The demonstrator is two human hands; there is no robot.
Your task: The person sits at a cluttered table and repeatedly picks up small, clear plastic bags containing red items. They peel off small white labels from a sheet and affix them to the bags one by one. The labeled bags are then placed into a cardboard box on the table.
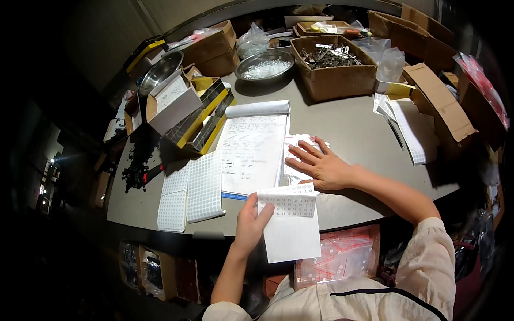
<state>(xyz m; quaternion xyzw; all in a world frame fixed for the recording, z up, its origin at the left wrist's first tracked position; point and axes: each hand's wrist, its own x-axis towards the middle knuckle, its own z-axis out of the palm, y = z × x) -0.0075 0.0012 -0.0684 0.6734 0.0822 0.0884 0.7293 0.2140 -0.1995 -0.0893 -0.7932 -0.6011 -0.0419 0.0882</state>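
Two hands work at a grey table [353, 128]. The left hand [250, 222] grips a white label sheet [292, 224] by its left edge, thumb on top and fingers curled closed behind it — the sheet hangs over the table's near edge, its top strip folded over and printed with rows of small numbered stickers. The right hand [321, 163] lies flat, palm down, fingers spread wide open, pressing on a clear plastic bag [300, 160] (shiny, crinkled) and gripping nothing.

Just left of that bag lies an open notepad [251, 152] with handwriting, its top pages rolled back. Left of the notepad lie two more sticker sheets [195, 190], side by side. Beyond them stands a white box [174, 104] beside yellow-edged trays [206, 120].

At the far side sit a metal bowl [265, 65] of pale bits and a cardboard box [334, 67] of metal parts. Under the table edge, near the person's lap, lies a bag with red print [342, 257].
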